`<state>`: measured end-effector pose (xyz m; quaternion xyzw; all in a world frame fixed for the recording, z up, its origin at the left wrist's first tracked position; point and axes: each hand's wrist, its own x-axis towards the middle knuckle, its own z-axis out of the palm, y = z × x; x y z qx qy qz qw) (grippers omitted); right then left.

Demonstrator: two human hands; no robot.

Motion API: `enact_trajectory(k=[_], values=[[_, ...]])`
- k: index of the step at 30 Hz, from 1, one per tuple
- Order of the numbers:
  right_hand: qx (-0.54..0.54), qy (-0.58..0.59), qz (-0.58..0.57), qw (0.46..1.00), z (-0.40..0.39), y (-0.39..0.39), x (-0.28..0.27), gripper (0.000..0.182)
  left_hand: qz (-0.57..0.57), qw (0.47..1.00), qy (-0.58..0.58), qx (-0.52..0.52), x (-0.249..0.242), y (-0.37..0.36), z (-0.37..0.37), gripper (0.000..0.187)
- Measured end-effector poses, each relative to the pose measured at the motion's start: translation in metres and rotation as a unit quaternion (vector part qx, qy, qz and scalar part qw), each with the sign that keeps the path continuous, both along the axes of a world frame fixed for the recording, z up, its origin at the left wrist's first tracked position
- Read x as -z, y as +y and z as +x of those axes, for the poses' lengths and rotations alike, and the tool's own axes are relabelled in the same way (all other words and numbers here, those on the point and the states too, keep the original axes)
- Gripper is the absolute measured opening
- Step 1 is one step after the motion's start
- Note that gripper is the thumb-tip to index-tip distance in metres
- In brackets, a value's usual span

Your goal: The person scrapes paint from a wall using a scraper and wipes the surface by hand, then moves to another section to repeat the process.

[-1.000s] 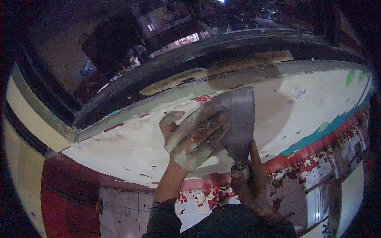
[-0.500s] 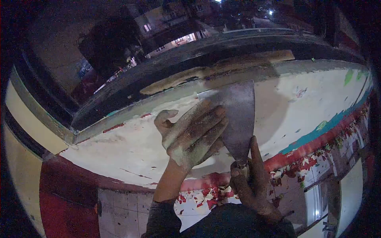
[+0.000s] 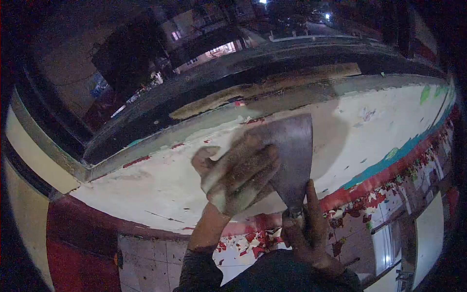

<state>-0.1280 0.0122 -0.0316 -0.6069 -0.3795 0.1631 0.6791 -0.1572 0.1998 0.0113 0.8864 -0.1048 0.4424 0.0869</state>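
A wide metal scraper lies with its blade against a white painted surface, its broad edge pointing away from me. My right hand is wrapped round the scraper's handle, with one finger stretched along the blade's right side. My left hand, dusty and a little blurred, rests its fingers on the left part of the blade, and its thumb stands apart. The blade's front edge is near the grey strip behind the white surface. A small reddish flake lies just beyond the blade.
Beyond the grey strip runs a dark ledge with a brown worn patch. A red and teal band edges the white surface nearby. Red and white paint chips lie on the tiled floor below. Lit buildings show in the dark background.
The scraper blade has drawn back slightly toward me, together with both hands. Bits of red and a small flake now show beyond its edge. The view has shifted a little.
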Motion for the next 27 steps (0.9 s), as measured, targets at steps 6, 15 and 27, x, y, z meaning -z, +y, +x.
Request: enact_trajectory(k=[6,15,27], values=[[-0.003,0.021,0.024,0.999,0.006,0.007,-0.001,0.065,-0.036,0.997,-0.065,0.024,0.005,-0.002,0.011,0.035],[0.026,0.016,0.064,0.997,0.003,-0.001,0.002,0.065,0.14,0.987,-0.051,-0.059,-0.012,-0.016,0.005,0.033],[0.039,0.043,0.042,0.997,0.009,0.001,0.005,0.064,0.144,0.979,-0.096,-0.105,-0.019,-0.013,0.015,0.03]])
